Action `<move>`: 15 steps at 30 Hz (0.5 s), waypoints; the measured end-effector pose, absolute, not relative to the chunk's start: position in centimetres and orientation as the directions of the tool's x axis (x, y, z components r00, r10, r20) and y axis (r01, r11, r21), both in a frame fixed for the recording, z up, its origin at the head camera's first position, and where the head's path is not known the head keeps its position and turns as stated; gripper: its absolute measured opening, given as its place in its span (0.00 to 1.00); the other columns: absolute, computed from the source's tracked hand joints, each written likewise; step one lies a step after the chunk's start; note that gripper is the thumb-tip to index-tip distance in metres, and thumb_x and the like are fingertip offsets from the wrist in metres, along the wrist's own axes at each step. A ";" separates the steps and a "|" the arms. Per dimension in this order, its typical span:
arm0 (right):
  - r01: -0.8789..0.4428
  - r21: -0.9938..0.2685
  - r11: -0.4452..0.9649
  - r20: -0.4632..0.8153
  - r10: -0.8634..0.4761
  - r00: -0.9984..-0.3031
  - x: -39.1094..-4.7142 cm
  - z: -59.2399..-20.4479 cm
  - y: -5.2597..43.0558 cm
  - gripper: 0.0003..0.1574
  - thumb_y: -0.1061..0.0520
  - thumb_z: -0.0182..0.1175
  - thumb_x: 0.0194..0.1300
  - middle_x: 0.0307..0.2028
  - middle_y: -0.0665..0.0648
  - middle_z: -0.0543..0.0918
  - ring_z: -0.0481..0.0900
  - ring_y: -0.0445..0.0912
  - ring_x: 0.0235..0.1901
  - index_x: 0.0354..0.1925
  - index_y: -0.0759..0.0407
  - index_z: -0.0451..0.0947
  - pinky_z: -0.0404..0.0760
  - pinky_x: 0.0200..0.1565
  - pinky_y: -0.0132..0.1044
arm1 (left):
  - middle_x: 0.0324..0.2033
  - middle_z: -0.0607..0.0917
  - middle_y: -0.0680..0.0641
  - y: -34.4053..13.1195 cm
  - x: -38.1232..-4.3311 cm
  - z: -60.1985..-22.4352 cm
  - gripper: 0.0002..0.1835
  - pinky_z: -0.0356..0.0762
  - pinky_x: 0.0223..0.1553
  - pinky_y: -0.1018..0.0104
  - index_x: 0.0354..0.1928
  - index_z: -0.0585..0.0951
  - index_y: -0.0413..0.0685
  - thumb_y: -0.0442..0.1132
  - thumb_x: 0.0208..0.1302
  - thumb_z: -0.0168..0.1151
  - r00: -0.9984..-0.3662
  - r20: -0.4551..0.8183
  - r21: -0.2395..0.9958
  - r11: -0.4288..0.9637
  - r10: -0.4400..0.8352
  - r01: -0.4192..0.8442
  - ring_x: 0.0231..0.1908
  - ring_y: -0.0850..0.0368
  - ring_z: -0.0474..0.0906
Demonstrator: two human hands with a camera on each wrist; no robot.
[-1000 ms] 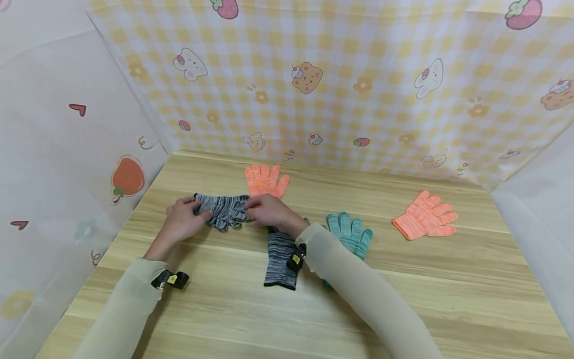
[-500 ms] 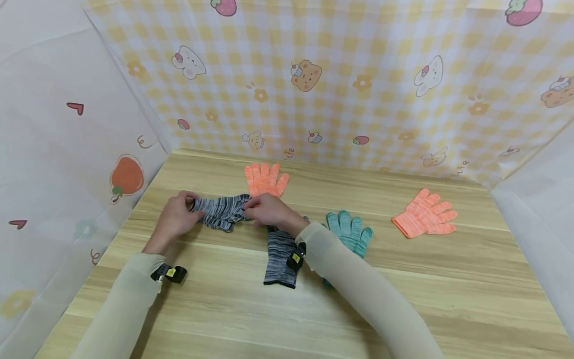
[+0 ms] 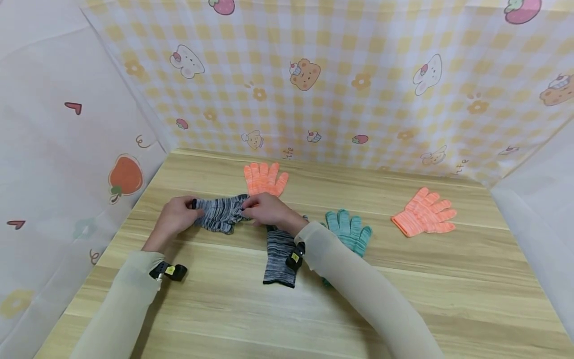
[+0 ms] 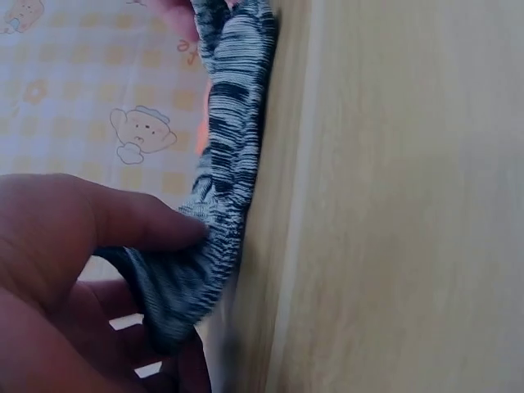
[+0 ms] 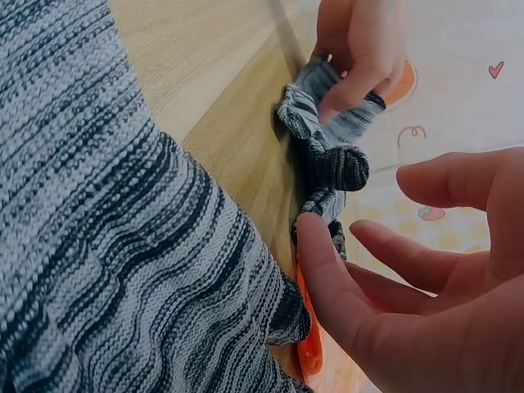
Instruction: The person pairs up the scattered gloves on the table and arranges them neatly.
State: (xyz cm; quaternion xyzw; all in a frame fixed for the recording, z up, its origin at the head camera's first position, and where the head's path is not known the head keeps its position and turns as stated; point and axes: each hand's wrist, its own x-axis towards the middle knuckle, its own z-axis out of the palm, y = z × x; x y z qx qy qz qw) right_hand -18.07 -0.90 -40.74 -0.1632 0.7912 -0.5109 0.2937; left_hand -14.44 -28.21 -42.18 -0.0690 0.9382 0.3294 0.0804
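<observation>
Wooden table (image 3: pixel 215 309) below, and left hand (image 3: pixel 175 215) now clamps grey glove (image 3: pixel 217 213) by its cuff, eight o'clock of the nearest orange glove (image 3: pixel 264 178), hold seemingly firmer than before, right hand (image 3: pixel 270 209) with fingers apart!

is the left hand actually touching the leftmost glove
Touching. The left wrist view shows it: the left hand pinches one end of the leftmost glove, its thumb right on the knit.
</observation>
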 end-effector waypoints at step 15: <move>0.072 -0.915 0.397 -0.297 -0.543 -0.786 -18.1 -41.0 -1.2 0.27 0.59 0.63 0.80 0.62 0.61 0.82 0.86 0.52 0.49 0.72 0.66 0.76 0.90 0.49 0.44 | 0.45 0.78 0.40 -27.0 -13.3 -40.6 0.12 0.71 0.46 0.55 0.50 0.78 0.39 0.43 0.81 0.61 -0.982 -0.187 0.813 0.556 -0.030 -0.172 0.46 0.45 0.72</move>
